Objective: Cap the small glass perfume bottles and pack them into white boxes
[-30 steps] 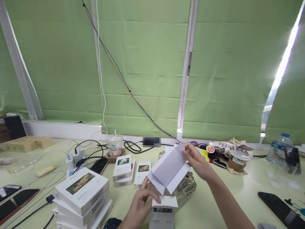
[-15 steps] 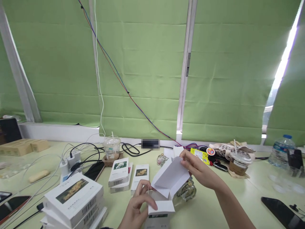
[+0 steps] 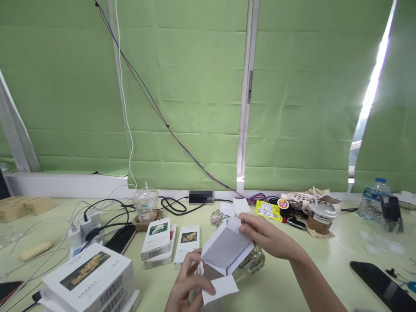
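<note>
My left hand grips a small white cardboard box, thumb on its front flap, low in the middle of the view. With its fingertips my right hand pinches the upper end of a folded white cardboard piece, which slants over the box's open top. Whether that piece is separate from the box I cannot tell. Behind it, just below my right hand, lies a clear wrapped item with greenish contents, partly hidden. Another shiny clear item sits farther back.
White boxes with flower pictures are stacked at front left; more boxes lie behind. Two plastic cups stand farther back. Cables and chargers spread at left. A black phone-like slab and water bottle are at right.
The view has turned slightly right. The white box's front flap has tipped so its printed front no longer shows, and the folded piece sits slightly lower. Both hands keep their grips.
</note>
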The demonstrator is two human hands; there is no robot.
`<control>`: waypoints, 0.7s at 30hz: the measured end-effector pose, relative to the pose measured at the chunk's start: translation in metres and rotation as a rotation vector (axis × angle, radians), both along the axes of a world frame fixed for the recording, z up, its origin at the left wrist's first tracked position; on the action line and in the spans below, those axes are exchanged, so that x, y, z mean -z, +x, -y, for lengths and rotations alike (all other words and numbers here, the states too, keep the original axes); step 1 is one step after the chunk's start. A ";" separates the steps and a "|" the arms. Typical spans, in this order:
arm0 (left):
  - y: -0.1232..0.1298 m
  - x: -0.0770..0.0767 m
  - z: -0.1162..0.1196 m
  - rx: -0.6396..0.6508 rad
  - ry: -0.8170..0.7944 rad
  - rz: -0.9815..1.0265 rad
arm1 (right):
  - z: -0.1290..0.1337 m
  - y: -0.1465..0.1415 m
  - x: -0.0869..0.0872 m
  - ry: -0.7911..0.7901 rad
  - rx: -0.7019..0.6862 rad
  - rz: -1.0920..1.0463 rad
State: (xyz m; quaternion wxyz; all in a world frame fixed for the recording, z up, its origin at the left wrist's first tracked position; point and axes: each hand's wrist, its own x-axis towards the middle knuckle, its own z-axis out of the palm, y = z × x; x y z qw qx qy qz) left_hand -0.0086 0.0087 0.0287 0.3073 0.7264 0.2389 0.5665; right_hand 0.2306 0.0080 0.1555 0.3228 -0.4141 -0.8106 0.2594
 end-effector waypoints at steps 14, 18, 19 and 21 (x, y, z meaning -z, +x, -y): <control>0.000 0.002 0.003 -0.124 0.008 -0.012 | 0.001 0.002 0.003 -0.124 -0.079 0.034; 0.006 -0.001 0.008 -0.139 0.049 0.048 | 0.005 0.006 0.003 -0.224 -0.083 0.038; 0.008 -0.001 0.010 -0.144 0.045 0.062 | 0.005 0.007 0.002 -0.234 -0.085 0.048; 0.011 -0.002 0.013 -0.145 -0.013 0.114 | 0.006 0.008 0.002 -0.227 -0.089 0.086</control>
